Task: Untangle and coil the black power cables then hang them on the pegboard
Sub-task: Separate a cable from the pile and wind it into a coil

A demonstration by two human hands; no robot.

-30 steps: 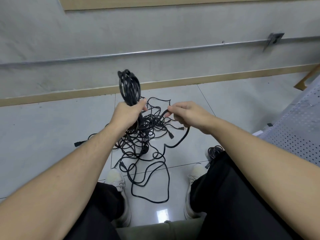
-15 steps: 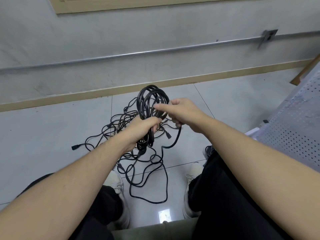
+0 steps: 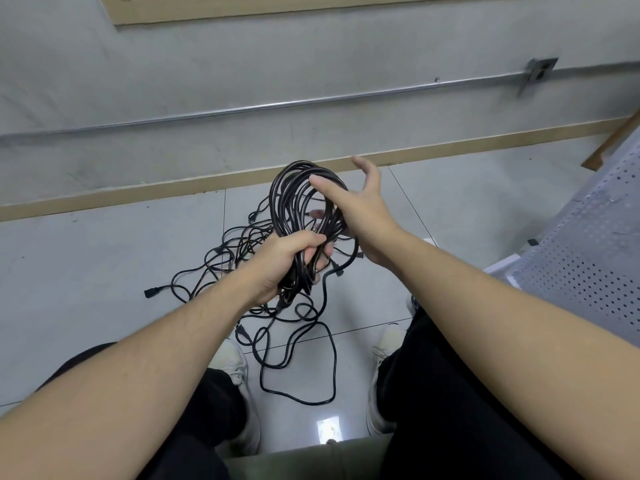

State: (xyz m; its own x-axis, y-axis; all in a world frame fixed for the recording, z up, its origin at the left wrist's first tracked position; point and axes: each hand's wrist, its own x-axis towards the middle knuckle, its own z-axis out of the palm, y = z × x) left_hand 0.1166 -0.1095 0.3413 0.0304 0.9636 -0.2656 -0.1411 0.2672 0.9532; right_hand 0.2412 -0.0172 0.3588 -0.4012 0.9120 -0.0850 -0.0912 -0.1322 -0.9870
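While our left hand point(image 3: 289, 261) gripped the black coil point(image 3: 301, 206) at its lower bunch above the floor tangle point(image 3: 263, 306), our right hand point(image 3: 360, 206) sat spread against the loops. Cable looked limp, light, springy; we'd hold the gathered neck.

Grey tiled floor point(image 3: 86, 271), tangled black cables point(image 3: 291, 327), white shoes point(image 3: 232, 365)

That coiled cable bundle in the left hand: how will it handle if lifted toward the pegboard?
Likely floppy: the coil sags into uneven loops above the left hand. Probably drags, since strands trail into the floor tangle. May spring apart if the grip loosens.
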